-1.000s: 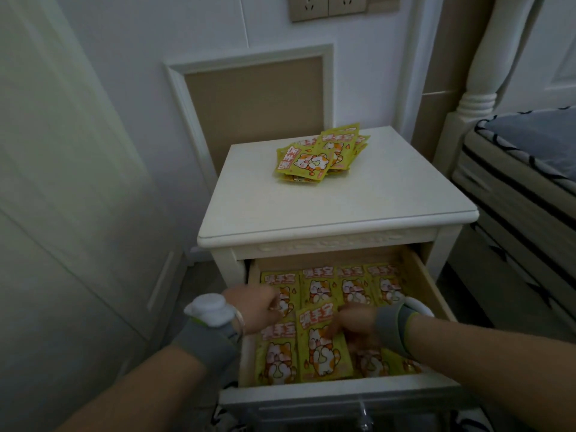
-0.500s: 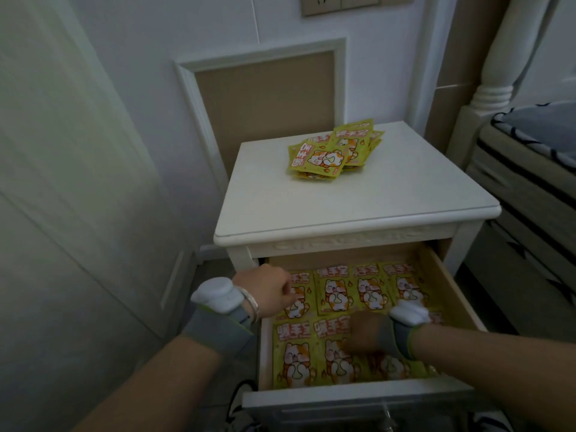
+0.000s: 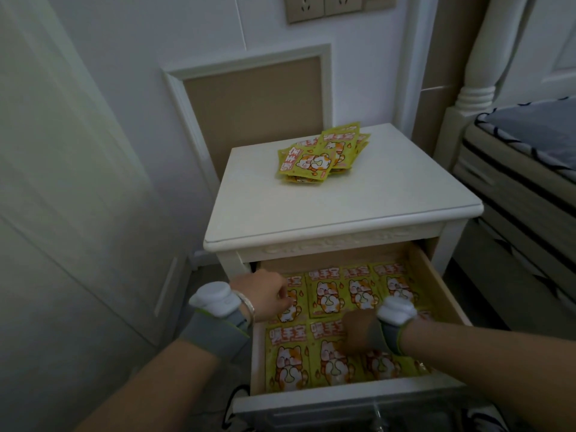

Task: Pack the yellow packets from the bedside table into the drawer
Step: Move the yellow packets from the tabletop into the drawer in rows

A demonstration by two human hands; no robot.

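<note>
A loose pile of yellow packets (image 3: 318,157) with a cartoon cat lies at the back of the white bedside table (image 3: 358,210). Below it the drawer (image 3: 436,288) stands pulled out. Inside it, more yellow packets (image 3: 327,296) lie flat in two rows. My left hand (image 3: 265,296) hovers at the drawer's back left with its fingers curled, knuckles over the leftmost back packet. My right hand (image 3: 358,333) rests palm down on the front-row packets (image 3: 286,360); its fingers are hidden beneath it. Both wrists carry grey bands with white devices.
A bed (image 3: 523,169) with a white post (image 3: 480,57) stands close on the right. A pale wardrobe door (image 3: 78,213) fills the left. Behind the table are a beige wall panel (image 3: 255,101) and sockets (image 3: 324,4). A shoe (image 3: 233,410) shows under the drawer front.
My right hand has slid rightwards off the middle front packet, which now lies flat in its row. My left hand has stayed by the back-left packet. The view has shifted left.
</note>
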